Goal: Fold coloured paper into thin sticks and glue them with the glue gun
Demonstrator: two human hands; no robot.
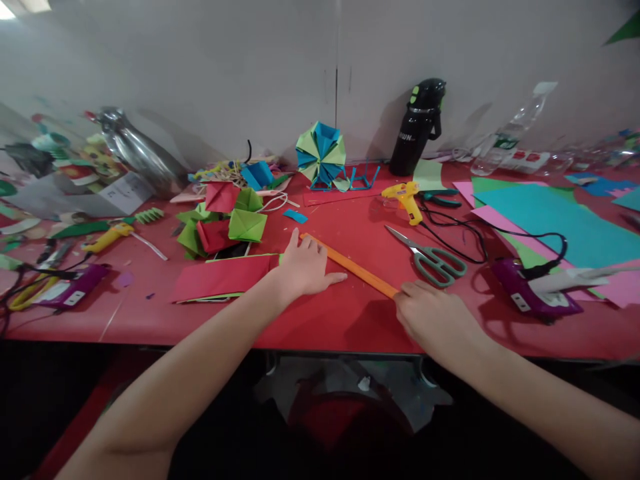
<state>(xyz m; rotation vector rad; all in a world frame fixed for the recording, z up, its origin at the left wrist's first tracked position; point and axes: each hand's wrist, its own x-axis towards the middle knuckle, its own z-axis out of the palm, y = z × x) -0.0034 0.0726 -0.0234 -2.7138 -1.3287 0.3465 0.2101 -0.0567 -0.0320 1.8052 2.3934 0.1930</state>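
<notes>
A long flat orange strip (357, 269) lies slantwise across the red table in front of me; whether it is a ruler or folded paper I cannot tell. At its lower right end my right hand (431, 313) is closed, fingers curled round it. My left hand (306, 268) rests by the upper left end, fingertips touching the strip and thumb stretched apart. Beside my left wrist is a stack of folded red and green paper (220, 279). Grey-handled scissors (430, 259) lie just beyond my right hand, with a yellow glue gun (404, 200) behind them.
Folded red and green paper pieces (247, 225) sit left of centre. A blue-green paper wheel (321, 157) stands at the back near a black flask (419, 127). Purple power strips (533, 293) with cords, coloured sheets (565, 220), a plastic bottle (515, 130) and a steel jug (143, 153) surround the work area.
</notes>
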